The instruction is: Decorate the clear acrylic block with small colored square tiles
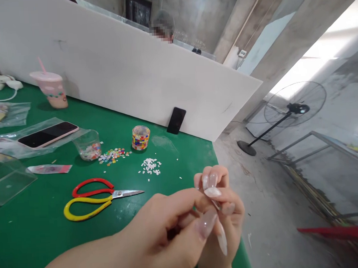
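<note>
At the table's front right, my left hand [172, 226] and my right hand [229, 209] meet with their fingertips together. The fingers of both are bent into a pinch, and long pale nails stick out. Whatever lies between the fingertips is hidden or too small to name. Scissors [104, 198] with one red and one yellow handle lie to the left of my hands, blades pointing right. Beyond my hands is a scatter of small white chips [150, 166]. A clear cup [141, 138] covered in rows of coloured squares stands behind them.
Coloured chips [112, 155] lie by a clear cup of chips [88, 146]. A phone [48, 135] rests on plastic; another phone [176, 120] leans on the white partition [134, 76]. A pink drink cup [52, 90] stands far left. A fan [297, 108] is beyond the table [40, 237].
</note>
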The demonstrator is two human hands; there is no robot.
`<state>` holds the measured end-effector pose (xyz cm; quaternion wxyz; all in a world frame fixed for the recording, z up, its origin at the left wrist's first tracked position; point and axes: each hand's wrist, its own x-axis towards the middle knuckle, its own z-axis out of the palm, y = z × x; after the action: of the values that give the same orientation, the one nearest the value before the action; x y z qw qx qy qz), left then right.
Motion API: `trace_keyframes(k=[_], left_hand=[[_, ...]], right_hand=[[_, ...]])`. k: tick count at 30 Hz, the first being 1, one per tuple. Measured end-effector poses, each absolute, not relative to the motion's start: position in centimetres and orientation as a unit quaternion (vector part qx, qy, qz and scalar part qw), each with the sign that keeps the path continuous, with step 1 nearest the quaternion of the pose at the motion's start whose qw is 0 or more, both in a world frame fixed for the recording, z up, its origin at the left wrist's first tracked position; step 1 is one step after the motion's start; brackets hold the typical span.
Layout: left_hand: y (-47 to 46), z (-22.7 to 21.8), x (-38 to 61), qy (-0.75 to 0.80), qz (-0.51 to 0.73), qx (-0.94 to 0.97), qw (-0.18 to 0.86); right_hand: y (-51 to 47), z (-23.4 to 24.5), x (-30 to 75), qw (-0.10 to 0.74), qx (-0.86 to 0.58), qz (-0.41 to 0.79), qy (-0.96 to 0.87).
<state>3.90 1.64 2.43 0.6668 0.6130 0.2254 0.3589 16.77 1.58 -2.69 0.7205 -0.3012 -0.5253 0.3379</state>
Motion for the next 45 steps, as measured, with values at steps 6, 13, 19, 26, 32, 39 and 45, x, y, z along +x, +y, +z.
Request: trace_keyframes(k=[6, 13, 19, 26, 32, 39, 45], left_hand=[[2.2, 2.2, 3.8, 0.226, 0.355, 0.607, 0.674], [2.1, 2.1, 4.0, 0.232, 0.361, 0.602, 0.673], [2.4, 2.1, 4.2, 0.246, 0.362, 0.605, 0.665], [2.7, 2.0, 3.9, 0.248, 0.342, 0.631, 0.651], [2.5, 1.9, 3.8, 0.239, 0.352, 0.649, 0.631], [3.0, 1.6, 4.2, 0.231, 0.37, 0.654, 0.618], [3.0, 1.4, 4.4, 0.217, 0.389, 0.647, 0.619]], right_hand=[[1.8, -2.8, 17.0, 0.699, -0.281, 0.368, -0.544], [1.5, -2.7, 16.9, 0.695, -0.286, 0.359, -0.553], [1.6, -2.8, 16.7, 0.703, -0.281, 0.382, -0.53], [1.6, -2.8, 16.3, 0.706, -0.261, 0.44, -0.49], [1.2, -2.3, 15.9, 0.693, -0.241, 0.505, -0.455], [1.2, -1.7, 15.6, 0.683, -0.232, 0.548, -0.423], [1.3, -1.6, 15.5, 0.683, -0.244, 0.565, -0.392]])
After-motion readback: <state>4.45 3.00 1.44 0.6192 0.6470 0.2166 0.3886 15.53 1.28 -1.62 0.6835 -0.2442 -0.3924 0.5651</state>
